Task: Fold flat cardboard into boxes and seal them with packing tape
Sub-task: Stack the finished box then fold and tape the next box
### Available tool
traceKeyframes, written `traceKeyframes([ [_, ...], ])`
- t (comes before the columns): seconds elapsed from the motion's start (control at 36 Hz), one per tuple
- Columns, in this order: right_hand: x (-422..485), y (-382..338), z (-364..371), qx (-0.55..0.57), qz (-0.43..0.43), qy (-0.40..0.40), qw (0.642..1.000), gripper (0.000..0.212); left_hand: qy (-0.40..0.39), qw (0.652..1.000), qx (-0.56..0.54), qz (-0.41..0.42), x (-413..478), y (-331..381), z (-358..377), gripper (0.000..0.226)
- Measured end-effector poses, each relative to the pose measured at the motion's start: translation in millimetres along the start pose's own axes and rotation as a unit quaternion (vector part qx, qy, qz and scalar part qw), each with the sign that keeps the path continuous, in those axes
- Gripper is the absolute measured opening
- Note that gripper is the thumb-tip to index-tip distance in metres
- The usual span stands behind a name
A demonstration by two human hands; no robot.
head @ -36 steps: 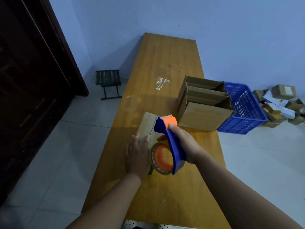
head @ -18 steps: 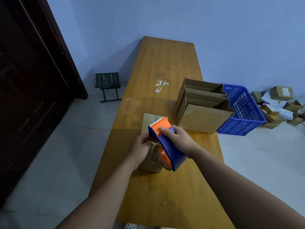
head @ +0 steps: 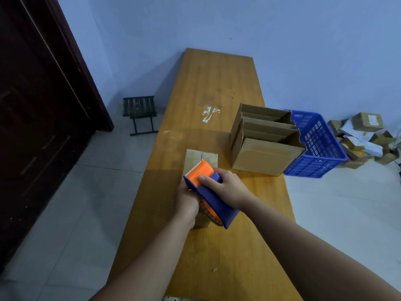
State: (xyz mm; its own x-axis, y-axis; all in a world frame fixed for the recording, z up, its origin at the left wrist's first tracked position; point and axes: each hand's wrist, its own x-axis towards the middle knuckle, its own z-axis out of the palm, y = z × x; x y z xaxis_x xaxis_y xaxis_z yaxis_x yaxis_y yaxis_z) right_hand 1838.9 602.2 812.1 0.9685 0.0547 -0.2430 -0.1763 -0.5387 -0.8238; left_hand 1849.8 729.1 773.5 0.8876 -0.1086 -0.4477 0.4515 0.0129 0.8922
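A small cardboard box (head: 200,158) with its top flaps closed stands on the long wooden table (head: 217,83). My right hand (head: 227,189) grips a blue and orange tape dispenser (head: 206,190), whose orange toothed head rests on the box top. The roll of tape (head: 211,213) hangs at the box's near end. My left hand (head: 187,202) holds the box's near left side, its fingers hidden behind the dispenser.
Several open cardboard boxes (head: 265,140) stand nested on the table's right side. A blue plastic crate (head: 315,144) sits beside them at the table edge. Loose parcels (head: 364,137) lie on the floor at right. A small dark stool (head: 140,114) and a dark door (head: 39,105) are at left.
The dispenser has tilted forward and down onto the box top. My left hand has shifted from lying flat on the box to holding its near side.
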Motion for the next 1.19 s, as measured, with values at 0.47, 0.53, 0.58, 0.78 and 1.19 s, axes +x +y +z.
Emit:
traceKeyframes([
  [0.47, -11.9, 11.5, -6.5, -0.139, -0.1, 0.051, 0.984, 0.083, 0.096, 0.992, -0.08, -0.027, -6.5, -6.5, 1.1, 0.047],
  [0.53, -13.5, 13.3, -7.6, -0.148, -0.108, 0.037, 0.982, 0.091, 0.104, 0.989, -0.095, -0.035, -4.3, -9.1, -0.8, 0.043],
  [0.58, -15.8, 15.4, -7.4, -0.164, -0.122, 0.019, 0.979, 0.095, 0.099, 0.981, -0.156, -0.057, -1.3, -11.9, -1.7, 0.035],
  [0.78, -28.2, 25.7, 5.9, -0.254, -0.143, 0.032, 0.956, 0.088, 0.136, 0.979, -0.134, -0.073, 8.3, -15.5, -2.6, 0.027],
  [1.19, -47.1, 41.3, 22.1, -0.144, -0.043, 0.133, 0.98, 0.067, 0.076, 0.981, -0.173, -0.034, -0.7, -24.7, -24.3, 0.01],
])
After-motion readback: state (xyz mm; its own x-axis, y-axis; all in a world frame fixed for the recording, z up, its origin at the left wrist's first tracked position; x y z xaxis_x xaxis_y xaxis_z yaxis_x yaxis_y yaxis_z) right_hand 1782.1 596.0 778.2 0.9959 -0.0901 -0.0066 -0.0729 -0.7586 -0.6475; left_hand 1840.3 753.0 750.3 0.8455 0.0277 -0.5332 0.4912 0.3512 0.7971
